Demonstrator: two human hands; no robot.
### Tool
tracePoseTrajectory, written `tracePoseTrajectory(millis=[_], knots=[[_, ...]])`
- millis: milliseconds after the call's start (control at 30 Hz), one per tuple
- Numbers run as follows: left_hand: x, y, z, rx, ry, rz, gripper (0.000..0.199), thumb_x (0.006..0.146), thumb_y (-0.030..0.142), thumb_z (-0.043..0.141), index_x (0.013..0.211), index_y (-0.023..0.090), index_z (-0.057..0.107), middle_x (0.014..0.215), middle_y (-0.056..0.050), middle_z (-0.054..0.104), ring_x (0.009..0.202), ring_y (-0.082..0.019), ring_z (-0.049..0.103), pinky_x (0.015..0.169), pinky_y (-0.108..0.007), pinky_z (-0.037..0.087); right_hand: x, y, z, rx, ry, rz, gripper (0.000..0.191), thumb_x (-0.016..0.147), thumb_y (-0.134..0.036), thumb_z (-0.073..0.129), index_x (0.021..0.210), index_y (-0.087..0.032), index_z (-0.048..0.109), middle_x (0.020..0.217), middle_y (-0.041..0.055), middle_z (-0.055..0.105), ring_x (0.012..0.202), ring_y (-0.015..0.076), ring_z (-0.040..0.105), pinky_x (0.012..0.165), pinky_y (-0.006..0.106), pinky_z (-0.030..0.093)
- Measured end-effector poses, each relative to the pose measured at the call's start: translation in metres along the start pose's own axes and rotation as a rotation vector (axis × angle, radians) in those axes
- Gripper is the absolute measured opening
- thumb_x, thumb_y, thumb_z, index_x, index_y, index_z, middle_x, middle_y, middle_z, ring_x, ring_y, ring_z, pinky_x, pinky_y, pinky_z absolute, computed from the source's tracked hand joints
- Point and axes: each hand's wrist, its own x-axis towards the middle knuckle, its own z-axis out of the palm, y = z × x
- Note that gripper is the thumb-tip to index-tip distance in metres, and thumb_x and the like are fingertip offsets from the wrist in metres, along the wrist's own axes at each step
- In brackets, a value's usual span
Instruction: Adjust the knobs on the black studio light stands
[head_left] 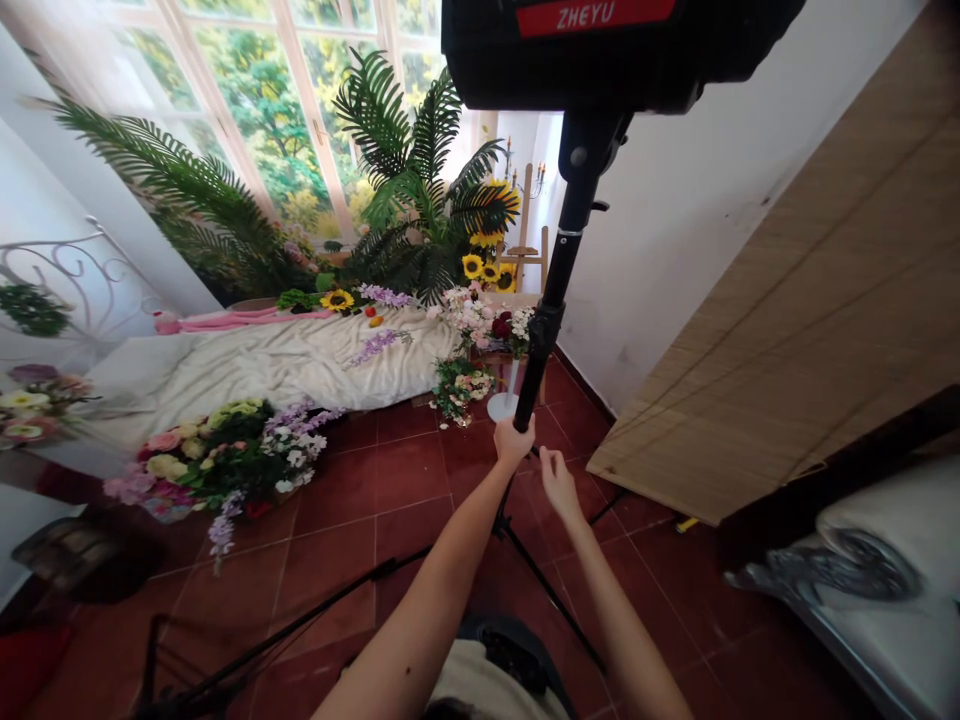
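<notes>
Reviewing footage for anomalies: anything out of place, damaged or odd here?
Small dark marks on the white wall beside the tan panel look like scuffs. Nothing else clearly stands out; the black stand gripped by the left hand shows no obvious damage.

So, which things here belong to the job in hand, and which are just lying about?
In the job:
pole, gripped by the left hand
right hand, close beside it
ZHEYU unit on top
legs below

Just about:
flowers
white cloth
palm
sunflowers

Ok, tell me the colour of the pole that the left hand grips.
The pole is black, seen best in the head view.
</notes>
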Motion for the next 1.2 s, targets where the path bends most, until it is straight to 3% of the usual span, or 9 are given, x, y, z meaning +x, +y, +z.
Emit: tracePoseTrajectory(millis=[167, 333, 433, 633, 800, 1000, 1200], knots=[[0.002, -0.002, 0.002, -0.006, 0.001, 0.021, 0.05, 0.079, 0.059, 0.044, 0.065, 0.015, 0.064, 0.062, -0.007, 0.063, 0.058, -0.016, 0.058, 0.053, -0.023, 0.036, -0.005, -0.005, -0.008, -0.381, -0.037, -0.171, 0.042, 0.087, -0.06, 0.032, 0.093, -0.025, 0.054, 0.085, 0.0038, 0.066, 0.081, 0.023, 0.062, 0.06, 0.028, 0.037], [0.002, -0.004, 0.003, -0.023, 0.003, 0.023, 0.051, 0.079, 0.06, 0.044, 0.065, 0.014, 0.064, 0.06, -0.007, 0.061, 0.056, -0.015, 0.056, 0.052, -0.023, 0.034, 0.001, -0.002, -0.003, -0.599, 0.023, -0.32, 0.045, 0.093, -0.052, 0.025, 0.102, -0.022, 0.057, 0.098, 0.008, 0.065, 0.09, 0.0204, 0.06, 0.063, 0.025, 0.038], [0.003, -0.006, 0.003, -0.052, 0.002, 0.025, 0.051, 0.078, 0.06, 0.045, 0.064, 0.014, 0.064, 0.058, -0.006, 0.06, 0.054, -0.014, 0.054, 0.052, -0.023, 0.033, 0.008, 0.005, -0.002, -0.652, 0.049, -0.405, 0.046, 0.094, -0.049, 0.025, 0.099, -0.02, 0.06, 0.094, 0.0092, 0.065, 0.086, 0.0197, 0.06, 0.062, 0.023, 0.037], [0.006, -0.012, 0.006, -0.137, -0.018, 0.067, 0.05, 0.076, 0.06, 0.048, 0.062, 0.014, 0.062, 0.056, -0.004, 0.056, 0.053, -0.013, 0.049, 0.052, -0.022, 0.031, 0.023, 0.014, 0.003, -0.326, 0.012, -0.429, 0.054, 0.093, -0.053, 0.025, 0.076, -0.017, 0.062, 0.062, 0.0036, 0.062, 0.056, 0.0154, 0.054, 0.056, 0.022, 0.034], [0.007, -0.016, 0.008, -0.187, -0.024, 0.079, 0.049, 0.075, 0.059, 0.05, 0.063, 0.013, 0.061, 0.056, -0.004, 0.054, 0.054, -0.012, 0.049, 0.052, -0.022, 0.031, 0.026, 0.013, 0.009, -0.114, -0.003, -0.368, 0.058, 0.089, -0.057, 0.03, 0.051, -0.018, 0.05, 0.041, -0.0002, 0.05, 0.043, 0.0126, 0.046, 0.051, 0.022, 0.034], [0.008, -0.016, 0.007, -0.218, -0.051, 0.049, 0.045, 0.073, 0.058, 0.054, 0.064, 0.014, 0.061, 0.055, -0.002, 0.054, 0.053, -0.012, 0.05, 0.052, -0.022, 0.033, 0.032, 0.017, 0.009, 0.054, -0.147, -0.262, 0.057, 0.087, -0.061, 0.032, 0.056, -0.018, 0.053, 0.037, -0.0007, 0.05, 0.038, 0.0136, 0.048, 0.051, 0.024, 0.039], [0.006, -0.014, 0.006, -0.309, -0.097, 0.022, 0.042, 0.07, 0.057, 0.058, 0.068, 0.015, 0.06, 0.057, -0.002, 0.055, 0.054, -0.013, 0.052, 0.054, -0.022, 0.038, 0.031, 0.019, 0.012, 0.191, -0.15, -0.226, 0.055, 0.084, -0.064, 0.036, 0.057, -0.019, 0.051, 0.039, -0.0007, 0.051, 0.038, 0.013, 0.048, 0.048, 0.024, 0.038]])
